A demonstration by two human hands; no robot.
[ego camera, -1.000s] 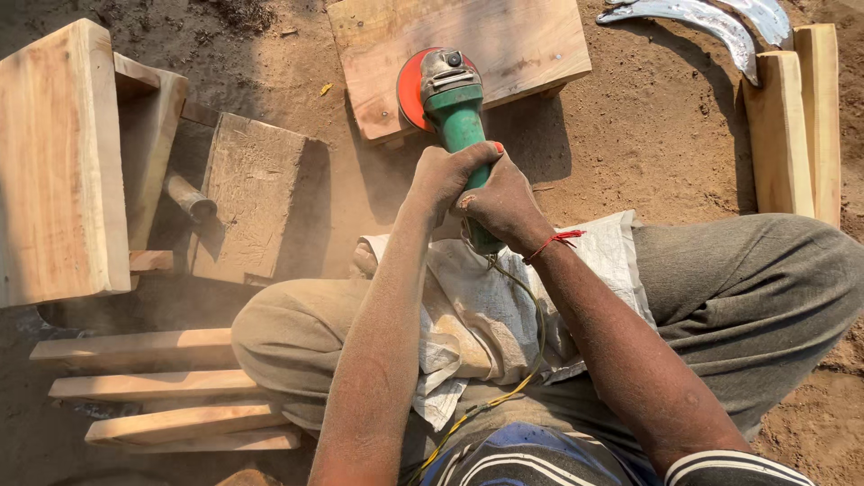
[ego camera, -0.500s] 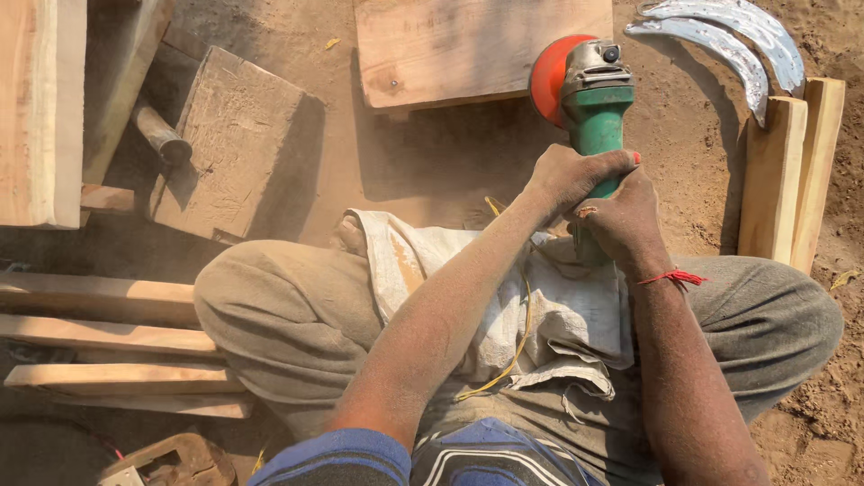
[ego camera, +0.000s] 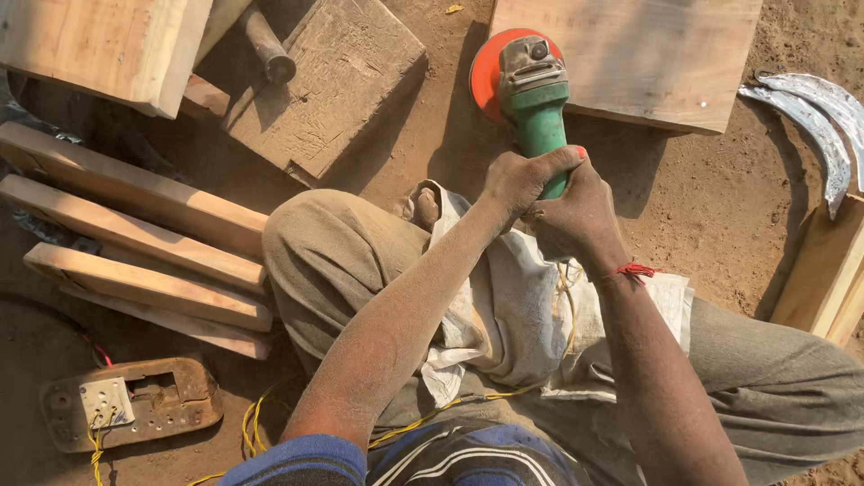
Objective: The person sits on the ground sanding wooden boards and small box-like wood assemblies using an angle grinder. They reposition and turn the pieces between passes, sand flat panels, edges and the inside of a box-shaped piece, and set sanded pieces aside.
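Note:
I hold a green angle grinder (ego camera: 536, 101) with an orange-red sanding disc (ego camera: 489, 74) upright in front of me, disc toward the ground by a wide plank. My left hand (ego camera: 520, 178) wraps the green body from the left. My right hand (ego camera: 579, 220), with a red thread at the wrist, grips the lower handle just behind it. A dusty white cloth (ego camera: 504, 306) lies across my lap, and a yellow cable (ego camera: 432, 418) runs under it.
A wide wooden plank (ego camera: 648, 54) lies beyond the grinder. A worn wooden block (ego camera: 328, 81) and a hammer handle (ego camera: 265, 40) sit at upper left. Several wooden slats (ego camera: 135, 243) lie at left, a socket board (ego camera: 126, 400) below them. Curved metal blades (ego camera: 814, 121) lie at right.
The view has swung, so the grinder and both hands now sit nearer the middle of the frame. The slats and a socket board have come into view at left. Both grips are unchanged.

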